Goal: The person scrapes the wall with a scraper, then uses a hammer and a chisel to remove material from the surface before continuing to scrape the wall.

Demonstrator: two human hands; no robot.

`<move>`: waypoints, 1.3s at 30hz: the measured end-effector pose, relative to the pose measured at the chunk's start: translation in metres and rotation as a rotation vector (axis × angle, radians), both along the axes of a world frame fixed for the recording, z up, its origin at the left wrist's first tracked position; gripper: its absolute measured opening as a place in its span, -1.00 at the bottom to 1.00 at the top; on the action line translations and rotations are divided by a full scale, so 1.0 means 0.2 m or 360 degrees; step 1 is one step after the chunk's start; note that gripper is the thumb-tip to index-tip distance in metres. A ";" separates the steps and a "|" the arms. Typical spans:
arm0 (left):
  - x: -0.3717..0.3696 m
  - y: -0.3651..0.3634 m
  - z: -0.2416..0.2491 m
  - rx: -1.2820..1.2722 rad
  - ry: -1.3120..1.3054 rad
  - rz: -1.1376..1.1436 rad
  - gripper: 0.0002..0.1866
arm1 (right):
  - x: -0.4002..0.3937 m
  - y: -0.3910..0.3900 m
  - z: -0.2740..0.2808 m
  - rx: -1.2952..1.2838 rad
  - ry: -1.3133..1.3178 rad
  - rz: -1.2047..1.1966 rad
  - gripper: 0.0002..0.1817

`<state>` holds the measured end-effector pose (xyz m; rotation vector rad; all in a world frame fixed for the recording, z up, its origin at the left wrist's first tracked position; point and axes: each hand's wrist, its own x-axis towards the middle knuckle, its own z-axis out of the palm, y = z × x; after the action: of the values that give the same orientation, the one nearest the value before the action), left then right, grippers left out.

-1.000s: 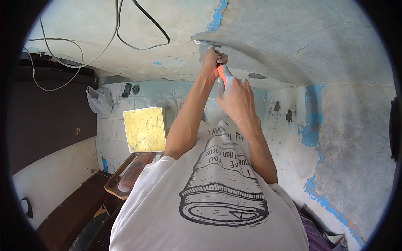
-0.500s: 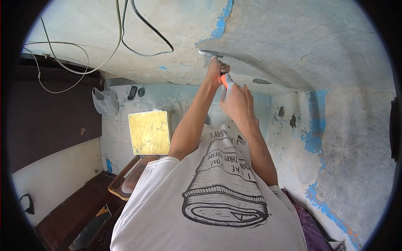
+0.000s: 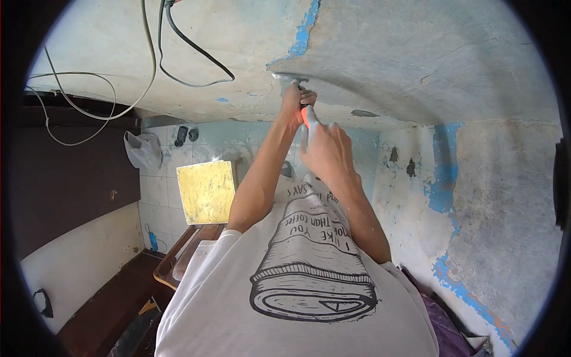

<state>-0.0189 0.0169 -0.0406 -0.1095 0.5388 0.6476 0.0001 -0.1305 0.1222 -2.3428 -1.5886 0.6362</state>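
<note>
A wall scraper with a wide metal blade (image 3: 288, 78) and an orange handle (image 3: 306, 116) is held in both hands. My left hand (image 3: 295, 100) is closed round it close to the blade. Farther down, my right hand (image 3: 326, 144) grips the end of the handle. The blade lies against the wall (image 3: 380, 65), just below a strip of exposed blue paint (image 3: 303, 35). Parts of the handle are hidden by the fingers.
Loose cables (image 3: 151, 59) hang at the upper left. A yellow square-topped piece (image 3: 206, 193) stands on the tiled floor, near a white plastic bag (image 3: 143, 150). A wooden chair (image 3: 178, 262) is at my left side. The right wall (image 3: 499, 196) has peeling blue patches.
The whole view has shifted slightly, so the wall and cables appear a little farther left. Both hands keep hold of the scraper, its blade in nearly the same spot below the blue strip.
</note>
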 end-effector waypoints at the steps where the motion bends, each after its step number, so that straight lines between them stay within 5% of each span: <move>1: 0.00 -0.01 0.04 -0.0007 0.0006 0.0000 -0.69 | 0.00 0.00 0.00 -0.0007 0.0006 0.0000 -0.49; 3: 0.01 -0.02 0.12 -0.0032 0.0180 0.0085 -0.66 | 0.00 0.01 0.01 -0.0048 -0.0031 0.0015 -0.39; 8: -0.03 0.04 -0.15 0.0002 0.0221 -0.0030 -0.67 | 0.00 0.06 -0.15 0.0004 -0.0084 0.0097 -0.36; 12: 0.00 -0.04 0.17 0.0064 0.0262 0.0014 -0.68 | 0.01 0.01 0.09 -0.0155 -0.0038 0.0063 -0.38; 17: 0.03 0.02 -0.11 0.0007 0.0461 -0.0050 -0.72 | 0.03 0.07 -0.14 -0.0016 -0.0044 0.0046 -0.46; 23: 0.02 -0.05 0.16 0.0112 0.0396 -0.0046 -0.68 | 0.04 0.04 0.01 -0.0123 -0.0029 0.0081 -0.41; 26: 0.02 0.00 -0.13 0.0068 0.0496 -0.0063 -0.68 | 0.05 0.06 -0.17 -0.0053 0.0022 0.0082 -0.44; 39: 0.09 -0.11 0.17 0.0085 0.0364 0.0279 -0.79 | 0.12 -0.01 0.12 -0.0106 0.0150 -0.0027 -0.50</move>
<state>-0.0004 -0.0048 -0.0071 -0.0323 0.7371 0.8507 0.0238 -0.1319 0.1466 -2.3332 -1.5281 0.7953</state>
